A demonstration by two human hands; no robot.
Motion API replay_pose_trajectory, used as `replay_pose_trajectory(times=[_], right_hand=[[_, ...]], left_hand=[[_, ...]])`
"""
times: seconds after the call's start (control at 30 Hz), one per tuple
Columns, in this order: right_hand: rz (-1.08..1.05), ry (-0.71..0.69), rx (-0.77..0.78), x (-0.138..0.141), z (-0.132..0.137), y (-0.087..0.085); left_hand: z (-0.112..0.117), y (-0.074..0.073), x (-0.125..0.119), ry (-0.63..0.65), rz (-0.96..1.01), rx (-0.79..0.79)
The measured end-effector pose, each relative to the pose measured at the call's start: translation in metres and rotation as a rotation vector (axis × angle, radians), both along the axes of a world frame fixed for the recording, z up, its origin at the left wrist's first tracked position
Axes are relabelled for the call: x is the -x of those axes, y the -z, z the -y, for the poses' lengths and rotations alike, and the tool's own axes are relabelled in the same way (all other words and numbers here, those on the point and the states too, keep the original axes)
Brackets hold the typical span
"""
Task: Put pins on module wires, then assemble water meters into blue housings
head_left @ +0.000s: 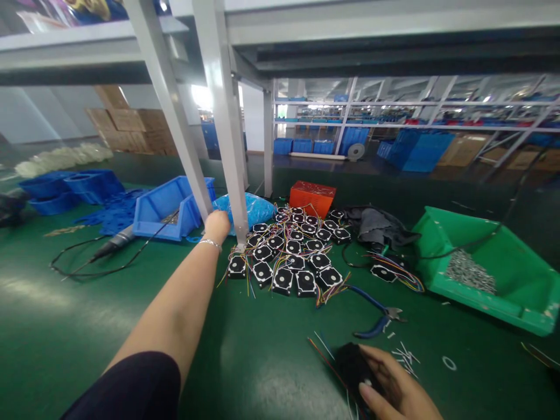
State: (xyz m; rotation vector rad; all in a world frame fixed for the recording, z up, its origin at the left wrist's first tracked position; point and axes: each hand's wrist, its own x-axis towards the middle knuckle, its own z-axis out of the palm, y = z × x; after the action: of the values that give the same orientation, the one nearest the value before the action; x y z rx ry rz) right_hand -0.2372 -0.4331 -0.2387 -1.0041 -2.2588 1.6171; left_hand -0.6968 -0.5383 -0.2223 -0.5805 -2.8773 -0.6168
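Observation:
My right hand [394, 385] is closed around a black boxy unit [353, 364] with thin coloured wires hanging from it, low in the view. My left hand [217, 224] reaches far forward to a blue plastic bag [254, 210], beside a grey post; its fingers are hidden, so its grip is unclear. Between the hands lie several black units with white-edged faces, round centres and coloured wires [293, 248]. Blue-handled cutting pliers [380, 315] rest with open jaws near my right hand, close to small loose pins [406, 357] and a white ring [448, 363].
Grey posts [227, 128] rise just beside my left hand. At the left are a blue bin [168, 207] and a corded electric screwdriver [114, 242]. Toward the right stand a green bin [494, 262] with small metal parts, a dark cloth [378, 224] and an orange box [312, 198].

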Motion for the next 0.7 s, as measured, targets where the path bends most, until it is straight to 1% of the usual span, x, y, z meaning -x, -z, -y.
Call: replay_pose_trajectory(times=[0.1,0.2,0.3,0.37,0.43,0.53,0.63,0.7], right_hand=[[-0.040,-0.035,0.043,-0.002,0.000,0.001],[-0.073,-0.048,0.074,-0.002,0.002,0.000],[-0.130,-0.064,0.093,-0.001,0.005,-0.001],[-0.181,-0.051,0.116,0.000,0.006,-0.001],[-0.237,0.003,0.153,0.000,0.007,0.000],[-0.358,0.141,0.181,-0.003,0.004,0.001],[-0.462,0.276,0.137,-0.010,-0.003,-0.001],[-0.509,0.346,0.095,-0.015,-0.010,-0.003]], left_hand=[[0.007,-0.005,-0.002,-0.065,0.018,-0.117],[0.018,-0.015,-0.008,-0.118,0.032,-0.266],[0.027,-0.028,-0.026,-0.137,0.036,-0.425],[0.031,-0.036,-0.047,-0.119,0.046,-0.521],[0.033,-0.043,-0.076,-0.057,0.075,-0.596],[0.030,-0.047,-0.136,0.118,0.176,-0.650],[0.019,-0.041,-0.207,0.339,0.312,-0.613],[0.007,-0.032,-0.251,0.546,0.411,-0.527]])
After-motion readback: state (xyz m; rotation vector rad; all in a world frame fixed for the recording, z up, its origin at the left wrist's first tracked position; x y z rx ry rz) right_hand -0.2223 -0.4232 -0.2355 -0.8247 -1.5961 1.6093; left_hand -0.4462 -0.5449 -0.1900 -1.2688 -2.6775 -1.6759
